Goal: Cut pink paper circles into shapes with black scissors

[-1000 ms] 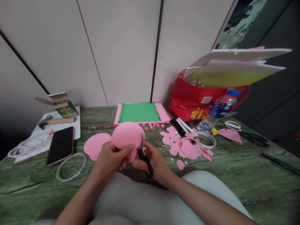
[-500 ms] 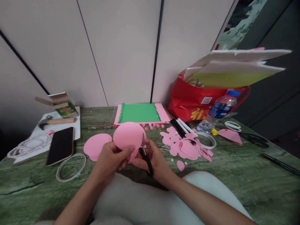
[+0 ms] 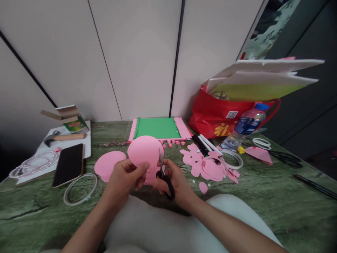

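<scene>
- Smooth pale wall panels (image 3: 142, 59) with dark seams stand behind the work surface.
- Green wood-grain table (image 3: 297, 218): its far edge meets the panels.
- Red bag (image 3: 204, 114), glossy and creased, is at far right with boards projecting from it.
- Scrap pile (image 3: 212, 168): curved and rounded pink cuttings; a strip of table separates it from the right hand.
- Left hand (image 3: 131, 172): pinching the disc's lower edge, thumb in front.
- Right hand (image 3: 175, 179): gripping the scissors by their handle.
- Pink paper disc (image 3: 143, 149): matt, flat, smooth-rimmed, raised between the hands, face toward the wearer, wider than tall.
- Scissors (image 3: 161, 164): metal blades, black handle; tips point up and away, leaning slightly left, long axis along the disc's right edge.
</scene>
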`<state>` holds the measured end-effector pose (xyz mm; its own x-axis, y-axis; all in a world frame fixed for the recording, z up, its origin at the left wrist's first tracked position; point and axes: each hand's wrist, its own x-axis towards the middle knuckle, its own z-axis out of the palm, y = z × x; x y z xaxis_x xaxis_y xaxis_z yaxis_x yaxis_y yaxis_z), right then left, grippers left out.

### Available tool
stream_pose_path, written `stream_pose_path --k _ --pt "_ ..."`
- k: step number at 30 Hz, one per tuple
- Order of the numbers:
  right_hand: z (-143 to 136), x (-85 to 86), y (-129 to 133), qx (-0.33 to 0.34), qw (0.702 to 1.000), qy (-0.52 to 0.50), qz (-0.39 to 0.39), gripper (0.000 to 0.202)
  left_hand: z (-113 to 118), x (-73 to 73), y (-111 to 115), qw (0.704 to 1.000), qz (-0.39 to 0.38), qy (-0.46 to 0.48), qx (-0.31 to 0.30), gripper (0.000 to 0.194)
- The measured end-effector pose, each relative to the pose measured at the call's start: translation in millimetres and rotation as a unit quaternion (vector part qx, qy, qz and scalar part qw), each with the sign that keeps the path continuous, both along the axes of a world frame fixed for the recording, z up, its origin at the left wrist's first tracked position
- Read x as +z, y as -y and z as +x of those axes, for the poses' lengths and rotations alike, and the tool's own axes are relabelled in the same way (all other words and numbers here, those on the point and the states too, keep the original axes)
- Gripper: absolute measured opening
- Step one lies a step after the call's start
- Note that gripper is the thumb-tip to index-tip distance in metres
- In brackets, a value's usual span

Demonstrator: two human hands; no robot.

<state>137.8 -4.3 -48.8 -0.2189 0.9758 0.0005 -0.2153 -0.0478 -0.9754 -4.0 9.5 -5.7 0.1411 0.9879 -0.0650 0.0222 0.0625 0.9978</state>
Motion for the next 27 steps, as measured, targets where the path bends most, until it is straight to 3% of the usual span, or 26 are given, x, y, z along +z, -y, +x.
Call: stream_pose_path --k 5,12,15,27 --pt "-0.5 -3.9 0.8 0.014 1.000 -0.005 0.012 0.043 1.4 1.7 1.4 0.999 -0.020 0.025 -0.028 0.022" --pt "-1.7 1.2 4.7 0.029 0.999 0.021 -0.006 0.046 -0.2 -2.3 -0.7 0.999 -0.004 -0.013 0.031 0.031" --pt "-1.2 2.5 4.6 0.035 0.999 -0.004 -0.003 0.049 -1.5 -2.2 -0.7 0.999 -0.011 -0.034 0.029 0.028" --pt "-0.1 -0.1 0.4 0.001 0.999 -0.036 -0.018 0.060 -2.5 -1.0 -1.3 0.998 -0.021 -0.065 0.011 0.027"
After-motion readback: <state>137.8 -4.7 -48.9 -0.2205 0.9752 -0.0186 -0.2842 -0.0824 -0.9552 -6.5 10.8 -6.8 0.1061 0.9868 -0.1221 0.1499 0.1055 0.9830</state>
